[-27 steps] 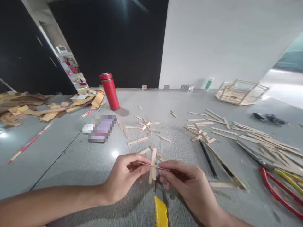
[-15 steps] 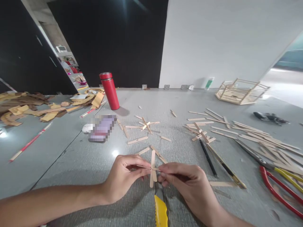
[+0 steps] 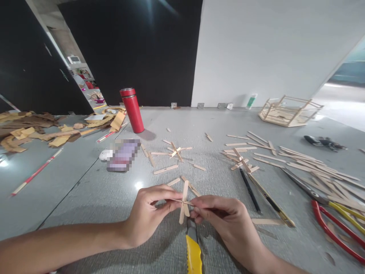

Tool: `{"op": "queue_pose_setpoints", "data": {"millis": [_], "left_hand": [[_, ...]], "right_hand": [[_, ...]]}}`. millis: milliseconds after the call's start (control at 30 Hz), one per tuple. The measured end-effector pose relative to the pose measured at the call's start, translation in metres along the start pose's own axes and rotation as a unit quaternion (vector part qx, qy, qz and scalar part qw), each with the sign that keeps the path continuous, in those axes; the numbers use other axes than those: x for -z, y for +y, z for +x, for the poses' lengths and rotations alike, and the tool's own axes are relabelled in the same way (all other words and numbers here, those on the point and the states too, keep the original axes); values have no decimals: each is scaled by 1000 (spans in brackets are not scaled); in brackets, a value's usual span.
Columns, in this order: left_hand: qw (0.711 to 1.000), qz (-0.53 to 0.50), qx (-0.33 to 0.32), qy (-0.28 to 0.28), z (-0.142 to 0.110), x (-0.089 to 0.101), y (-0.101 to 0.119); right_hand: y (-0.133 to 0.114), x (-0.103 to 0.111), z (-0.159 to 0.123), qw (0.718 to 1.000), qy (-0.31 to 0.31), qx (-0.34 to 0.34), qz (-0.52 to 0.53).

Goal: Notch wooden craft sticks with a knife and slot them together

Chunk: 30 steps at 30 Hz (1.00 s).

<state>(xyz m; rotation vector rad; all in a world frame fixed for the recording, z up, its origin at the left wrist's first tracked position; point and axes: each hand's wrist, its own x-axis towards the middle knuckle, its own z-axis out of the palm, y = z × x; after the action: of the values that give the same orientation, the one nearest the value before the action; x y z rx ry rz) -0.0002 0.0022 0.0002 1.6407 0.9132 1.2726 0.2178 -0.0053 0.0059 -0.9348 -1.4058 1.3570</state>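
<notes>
Crossed sticks (image 3: 186,189) pinched from both sides

In the head view, the person's left hand (image 3: 146,215) and right hand (image 3: 228,219) close finger and thumb on opposite sides of the crossed sticks, which are held just beyond the yellow-handled tool (image 3: 194,254). A star of sticks (image 3: 176,151) lies farther beyond that tool; red-and-yellow-handled shears (image 3: 315,198) lie well to its right. Uneven pull from the hands could probably skew the crossing, and too much bending might crack a thin piece. Dropping low, the right fingers could knock the tool's dark tip.
</notes>
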Motion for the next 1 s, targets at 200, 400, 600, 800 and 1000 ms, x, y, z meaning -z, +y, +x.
{"op": "queue_pose_setpoints", "data": {"millis": [200,400,600,800,1000], "left_hand": [[999,-20,48,-12,-1,1,4],[991,-69,101,-54,-1,0,3],[990,-78,100,-56,0,2,2],[993,-64,81,-56,0,1,0],[999,-14,20,-47,0,2,2]], "right_hand": [[3,1,0,998,17,31,-58],[4,2,-1,995,-18,70,-72],[6,4,-2,994,-34,70,-80],[2,3,-2,993,-26,63,-95],[0,1,-2,998,-16,34,-57]]}}
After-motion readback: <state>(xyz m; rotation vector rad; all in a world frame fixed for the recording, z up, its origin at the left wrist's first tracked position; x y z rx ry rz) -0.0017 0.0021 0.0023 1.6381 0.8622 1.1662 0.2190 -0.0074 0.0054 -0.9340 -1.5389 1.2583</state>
